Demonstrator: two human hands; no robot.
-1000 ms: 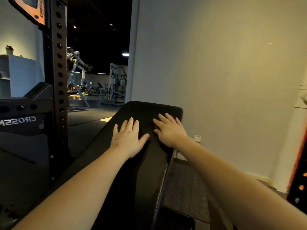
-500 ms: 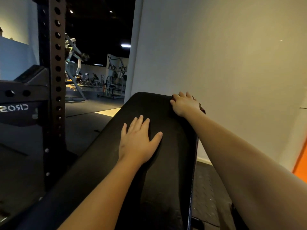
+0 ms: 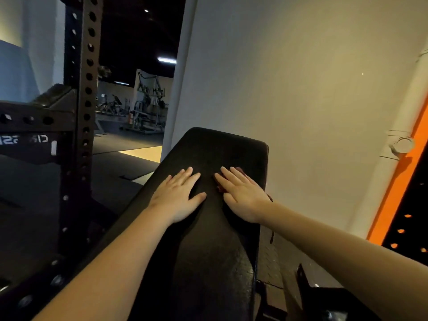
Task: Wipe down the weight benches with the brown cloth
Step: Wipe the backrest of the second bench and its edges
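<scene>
A black padded weight bench [image 3: 215,149] slopes up and away from me in the middle of the view. My left hand [image 3: 178,195] lies flat on the pad, fingers spread, with nothing under it. My right hand [image 3: 243,195] presses flat on the brown cloth [image 3: 219,186] near the bench's right side. Only small dark reddish edges of the cloth show around the fingers and by the wrist; the hand hides the remainder.
A black perforated rack upright [image 3: 81,112] and crossbeam [image 3: 30,135] stand close on the left. A pale wall [image 3: 301,77] rises right behind the bench. An orange-edged black frame [image 3: 400,181] is at the right. Gym machines [image 3: 148,107] stand far back through the opening.
My right hand has come back from the bench's top right corner to the middle of the pad, beside my left hand. The view has shifted, and the bench top edge now sits lower.
</scene>
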